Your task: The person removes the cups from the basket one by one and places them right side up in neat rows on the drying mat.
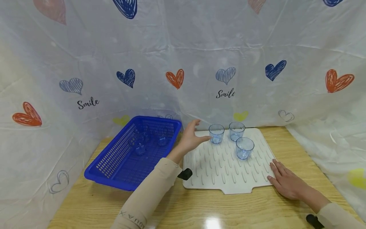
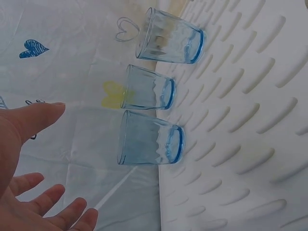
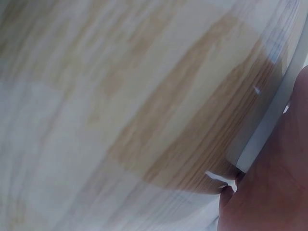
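Note:
Three clear blue-tinted glasses stand upright on a white ridged drying board: one at the back left, one at the back right and one nearer the front. My left hand is over the board's back left corner, thumb and fingers spread wide and nothing between them. In the left wrist view a gap shows between its fingertips and the nearest glass. My right hand rests on the board's front right edge with its fingers extended; the right wrist view shows it against that edge.
A blue plastic basket stands left of the board, with several glasses towards its back. The wooden table meets a white curtain printed with hearts behind and at both sides. My left forearm crosses between basket and board.

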A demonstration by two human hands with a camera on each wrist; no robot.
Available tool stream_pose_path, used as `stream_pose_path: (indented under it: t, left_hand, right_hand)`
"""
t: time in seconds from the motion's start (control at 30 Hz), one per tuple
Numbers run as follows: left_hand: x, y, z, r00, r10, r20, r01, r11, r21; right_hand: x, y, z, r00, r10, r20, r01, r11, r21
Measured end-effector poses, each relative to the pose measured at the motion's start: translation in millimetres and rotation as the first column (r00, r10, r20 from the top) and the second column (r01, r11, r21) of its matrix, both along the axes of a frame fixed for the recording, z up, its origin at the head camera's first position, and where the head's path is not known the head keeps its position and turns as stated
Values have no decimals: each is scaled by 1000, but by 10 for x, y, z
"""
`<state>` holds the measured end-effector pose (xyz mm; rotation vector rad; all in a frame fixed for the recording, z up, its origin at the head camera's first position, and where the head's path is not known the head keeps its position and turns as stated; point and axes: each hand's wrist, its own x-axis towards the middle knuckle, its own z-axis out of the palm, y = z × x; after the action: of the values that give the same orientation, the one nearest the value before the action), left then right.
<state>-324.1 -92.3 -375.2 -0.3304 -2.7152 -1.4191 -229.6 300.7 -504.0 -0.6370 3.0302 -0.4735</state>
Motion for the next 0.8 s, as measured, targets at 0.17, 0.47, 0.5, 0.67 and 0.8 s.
stream_pose_path:
  t: [0.17, 0.47, 0.5, 0.67, 0.8]
  left_hand:
    - [16, -54, 31, 1000, -9, -3, 9, 1000, -5]
    - [78, -120, 88, 1000, -17, -10, 17, 1000, -25]
    - [90, -130, 95, 1000, -18, -13, 18, 999, -28]
    - [136, -183, 130, 999, -23, -22, 22, 999, -41]
    - [155, -242, 139, 1000, -9, -25, 8, 999, -52]
  right_hand:
    - [-55, 47, -36, 998, -9, 55, 8, 1000, 9]
    - [-79, 74, -64, 999, -1, 50, 1, 1000, 0]
    - [-77, 74, -65, 999, -1, 50, 1, 1000, -1]
    - [-65, 75, -65, 999, 0, 42, 0, 1000, -2]
    - [-73, 72, -70, 999, 0, 46, 1, 1000, -5]
